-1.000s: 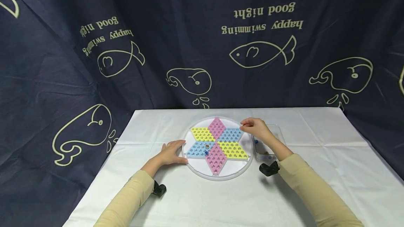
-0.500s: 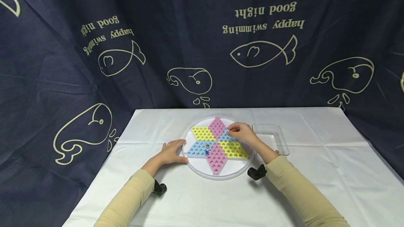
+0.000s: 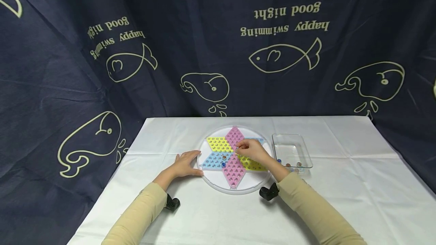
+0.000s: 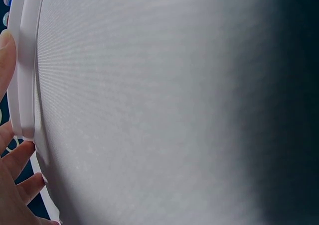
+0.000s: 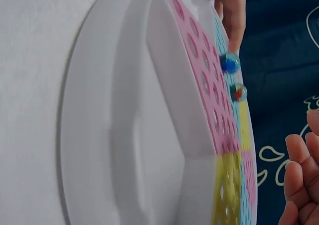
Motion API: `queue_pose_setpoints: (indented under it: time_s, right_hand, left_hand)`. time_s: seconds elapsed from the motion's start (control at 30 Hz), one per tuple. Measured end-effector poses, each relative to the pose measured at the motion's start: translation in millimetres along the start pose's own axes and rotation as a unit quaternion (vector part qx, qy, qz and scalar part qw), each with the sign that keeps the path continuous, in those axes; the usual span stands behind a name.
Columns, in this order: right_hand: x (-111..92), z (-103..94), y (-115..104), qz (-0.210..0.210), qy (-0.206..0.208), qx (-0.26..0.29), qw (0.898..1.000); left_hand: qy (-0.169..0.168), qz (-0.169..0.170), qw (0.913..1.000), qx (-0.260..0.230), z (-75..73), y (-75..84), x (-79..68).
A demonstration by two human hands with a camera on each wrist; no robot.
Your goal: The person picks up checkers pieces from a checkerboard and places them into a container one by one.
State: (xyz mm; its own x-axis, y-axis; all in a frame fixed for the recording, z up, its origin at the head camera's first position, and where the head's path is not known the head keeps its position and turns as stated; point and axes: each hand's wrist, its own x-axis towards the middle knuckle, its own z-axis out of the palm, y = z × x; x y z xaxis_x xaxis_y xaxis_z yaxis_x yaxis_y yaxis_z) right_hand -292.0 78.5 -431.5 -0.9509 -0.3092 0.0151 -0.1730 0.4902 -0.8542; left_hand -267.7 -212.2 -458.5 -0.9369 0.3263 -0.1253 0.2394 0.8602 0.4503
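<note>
A round white Chinese checkers board (image 3: pixel 212 180) with a pink, yellow and blue star lies on the table. Two marbles sit on it: a blue marble (image 3: pixel 223 165) and, just beyond, an orange-red marble (image 3: pixel 224 158). My left hand (image 3: pixel 184 165) rests spread against the board's left rim, thumb and fingertips touching it. Over the star's centre hovers my right hand (image 3: pixel 253 150), thumb and fingers together, pinching a small marble that barely shows at the fingertips. In the right wrist view only curled fingers (image 5: pixel 299 180) appear at the right edge, the marble hidden.
Right of the board stands a clear rectangular tray (image 3: pixel 303 150) with several marbles (image 3: pixel 288 165) at its near end. A white cloth (image 3: pixel 218 218) covers the table. Behind hangs a dark blue curtain (image 3: pixel 190 29) with fish and whale drawings.
My right hand has moved left from between the tray and the board's right edge to the star's centre, uncovering the tray. The left hand stays at the rim.
</note>
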Motion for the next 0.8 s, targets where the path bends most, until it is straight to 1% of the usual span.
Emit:
queue_pose_setpoints:
  time_s: [0.17, 0.37, 0.5, 0.8]
  right_hand:
    - [-1, 10.3, -4, 0.010, -0.007, 0.015, 1.000]
    - [-2, 20.3, -7, -0.004, -0.013, 0.021, 1.000]
    - [-1, 26.6, -6, 0.001, -0.021, 0.028, 0.999]
    - [-2, 35.8, -7, -0.033, -0.033, 0.005, 0.999]
  left_hand:
    - [0.001, 0.001, 1.0000, 0.000, 0.7, -1.0, 0.7]
    - [0.005, 0.002, 1.0000, 0.001, 1.5, -1.6, 0.3]
    - [0.008, 0.003, 1.0000, -0.004, 1.8, -1.6, 0.4]
    - [0.005, 0.006, 0.9999, -0.007, 0.7, -1.4, -0.4]
